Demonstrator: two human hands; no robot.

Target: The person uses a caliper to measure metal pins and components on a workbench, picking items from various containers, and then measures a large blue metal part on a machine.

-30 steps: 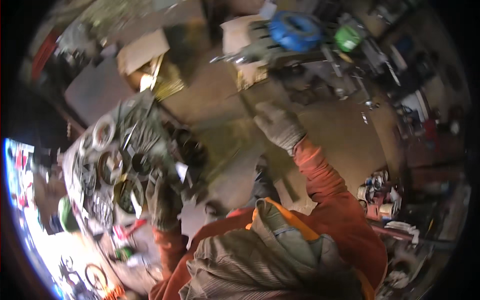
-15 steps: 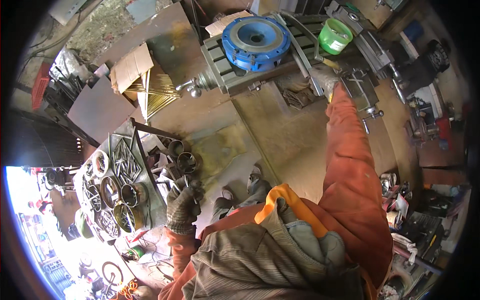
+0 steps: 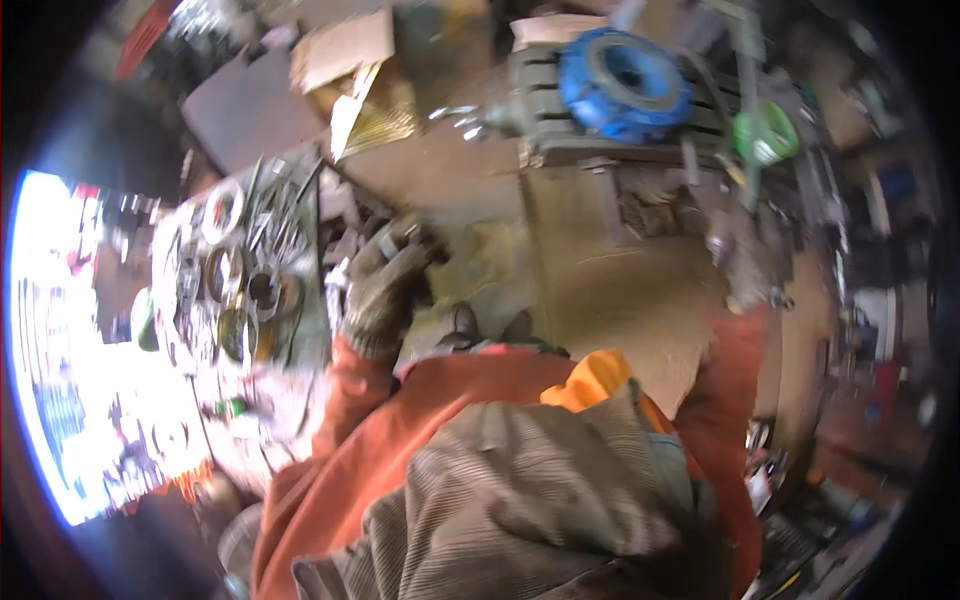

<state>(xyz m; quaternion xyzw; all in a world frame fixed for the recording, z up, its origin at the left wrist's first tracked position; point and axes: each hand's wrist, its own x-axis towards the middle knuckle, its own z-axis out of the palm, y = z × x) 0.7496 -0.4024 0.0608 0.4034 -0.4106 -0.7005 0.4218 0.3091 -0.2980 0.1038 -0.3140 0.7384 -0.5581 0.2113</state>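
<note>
My left hand [image 3: 385,290], in a knitted work glove, is curled beside the left table. A small light-grey piece [image 3: 391,243] shows at its fingers, too blurred to name. My right hand [image 3: 748,262], also gloved and smeared by motion, is closed at the lower end of a long grey metal bar [image 3: 749,110]. The bar stands nearly upright in the view and crosses in front of a green bucket [image 3: 776,140]. A blue round casting [image 3: 622,85] with a central hole rests on the slotted machine table [image 3: 545,105], left of the bar.
The left table [image 3: 305,330] bears several round tins and loose metal rods [image 3: 275,225]. Behind it are a grey sheet [image 3: 245,115], cardboard [image 3: 345,48] and a bundle of brass-coloured rods [image 3: 385,122]. A crank handle [image 3: 465,122] projects from the machine table. Clutter lines the right side.
The view has swung, so the machine table sits farther right. The metal bar has come up off the machine table with my right hand. My left hand has risen, still curled.
</note>
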